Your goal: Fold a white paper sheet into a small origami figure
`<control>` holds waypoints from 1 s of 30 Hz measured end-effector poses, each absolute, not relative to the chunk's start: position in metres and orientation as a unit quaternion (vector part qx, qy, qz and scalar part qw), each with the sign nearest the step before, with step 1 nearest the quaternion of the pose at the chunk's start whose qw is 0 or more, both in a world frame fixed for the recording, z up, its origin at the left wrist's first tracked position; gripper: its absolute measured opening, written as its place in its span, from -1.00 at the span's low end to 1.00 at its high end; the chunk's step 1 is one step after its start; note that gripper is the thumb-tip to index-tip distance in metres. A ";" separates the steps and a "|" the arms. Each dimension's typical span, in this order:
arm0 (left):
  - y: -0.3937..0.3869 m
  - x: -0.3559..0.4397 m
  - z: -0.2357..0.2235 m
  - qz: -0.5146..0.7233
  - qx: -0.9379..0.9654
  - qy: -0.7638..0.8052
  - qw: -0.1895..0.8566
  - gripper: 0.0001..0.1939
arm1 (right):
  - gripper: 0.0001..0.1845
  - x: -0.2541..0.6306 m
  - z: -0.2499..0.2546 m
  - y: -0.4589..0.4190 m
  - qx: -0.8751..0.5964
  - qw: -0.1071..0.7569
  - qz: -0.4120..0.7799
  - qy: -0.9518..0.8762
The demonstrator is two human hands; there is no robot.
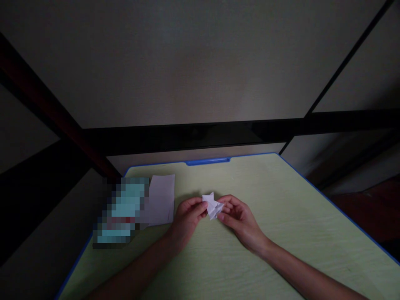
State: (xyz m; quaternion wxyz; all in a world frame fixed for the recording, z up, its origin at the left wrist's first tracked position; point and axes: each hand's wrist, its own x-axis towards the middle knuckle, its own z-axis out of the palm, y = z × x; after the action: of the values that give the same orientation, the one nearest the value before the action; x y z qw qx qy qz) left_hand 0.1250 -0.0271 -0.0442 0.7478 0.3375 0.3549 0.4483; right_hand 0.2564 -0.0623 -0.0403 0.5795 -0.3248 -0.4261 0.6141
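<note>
A small folded white paper piece (pixel 212 206) is held just above a pale green table (pixel 281 216). My left hand (pixel 186 218) pinches its left side with fingers curled. My right hand (pixel 239 218) pinches its right side, thumb and fingers closed on a flap. Both forearms reach in from the bottom edge. The paper has several pointed folds sticking up.
A flat white sheet of paper (pixel 161 199) lies left of my hands. Beside it sits a blurred-out teal object (pixel 121 210) at the table's left edge. The table has a blue rim with a blue handle (pixel 208 161) at its far side. Dark walls stand behind.
</note>
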 end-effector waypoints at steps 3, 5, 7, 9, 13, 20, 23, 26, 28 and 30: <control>-0.028 0.125 -0.043 0.445 0.346 0.367 0.740 -0.82 | -0.81 0.257 -0.040 -0.062 -0.337 0.581 0.608 -0.423; -0.028 0.125 -0.043 0.443 0.355 0.371 0.735 -0.82 | -0.82 0.257 -0.041 -0.062 -0.342 0.581 0.609 -0.418; -0.028 0.124 -0.045 0.440 0.376 0.371 0.726 -0.82 | -0.82 0.258 -0.041 -0.062 -0.339 0.582 0.614 -0.412; -0.028 0.124 -0.048 0.437 0.413 0.371 0.708 -0.83 | -0.82 0.259 -0.042 -0.062 -0.330 0.581 0.622 -0.408; -0.028 0.124 -0.050 0.448 0.476 0.376 0.657 -0.79 | -0.79 0.260 -0.040 -0.062 -0.308 0.569 0.644 -0.408; -0.028 0.119 -0.042 0.486 0.639 0.356 0.478 -0.87 | -0.74 0.260 -0.040 -0.063 -0.311 0.571 0.651 -0.391; -0.028 0.115 -0.038 0.435 0.731 0.325 0.414 -0.92 | -0.76 0.260 -0.040 -0.062 -0.312 0.570 0.653 -0.390; -0.028 0.113 -0.035 0.392 0.765 0.301 0.413 -0.85 | -0.78 0.260 -0.040 -0.062 -0.311 0.570 0.656 -0.385; -0.028 0.113 -0.034 0.380 0.771 0.296 0.416 -0.84 | -0.79 0.261 -0.040 -0.061 -0.310 0.566 0.659 -0.387; -0.028 0.113 -0.034 0.365 0.772 0.297 0.426 -0.88 | -0.79 0.261 -0.040 -0.061 -0.310 0.560 0.661 -0.392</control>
State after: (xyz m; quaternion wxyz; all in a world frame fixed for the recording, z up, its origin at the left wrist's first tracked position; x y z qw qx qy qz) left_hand 0.1132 -0.0281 -0.0339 0.4265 0.7725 0.2967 0.3651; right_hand 0.2611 -0.0609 -0.0396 0.5600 -0.3103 -0.3922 0.6605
